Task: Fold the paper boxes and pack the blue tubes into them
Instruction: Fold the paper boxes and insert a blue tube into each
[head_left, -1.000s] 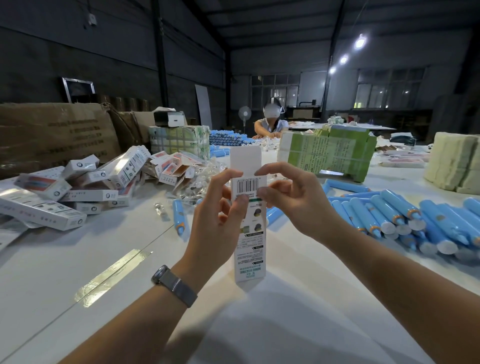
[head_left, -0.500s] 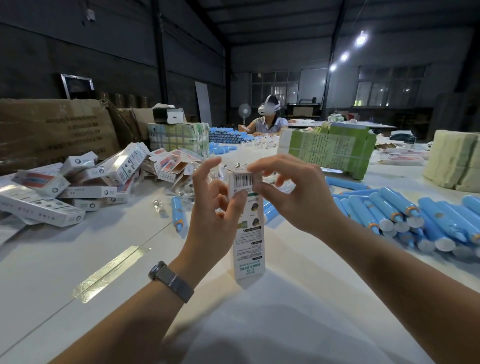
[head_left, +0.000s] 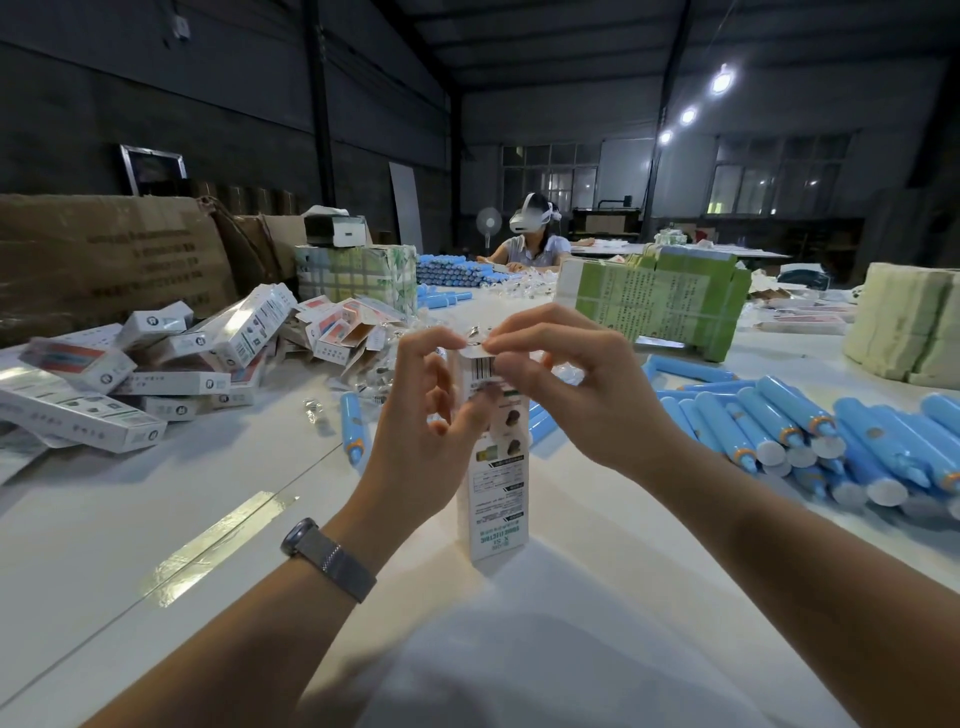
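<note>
Left hand (head_left: 423, 431), watch (head_left: 328, 558) on its wrist, grips our upright paper box (head_left: 497, 483) along its left side, fingers curled round it. Right hand (head_left: 576, 395) pinches the top flap (head_left: 480, 358), the one with the barcode, thumb and forefinger closed on its edge. Box stands on end on the white table (head_left: 156, 519), bottom touching the surface, flap bent over the top opening. We can't tell if a tube is inside.

Just behind the box, one blue tube (head_left: 353, 421) lies alone to the left. Loose blue tubes (head_left: 810, 441) are heaped at right. Finished boxes (head_left: 156, 374) are piled at left, with brown cartons (head_left: 104, 260) behind them. Green bundles (head_left: 660, 296) sit mid-table. Far end: another person (head_left: 530, 239) wearing a headset, seated by more stacked tubes (head_left: 452, 270).
</note>
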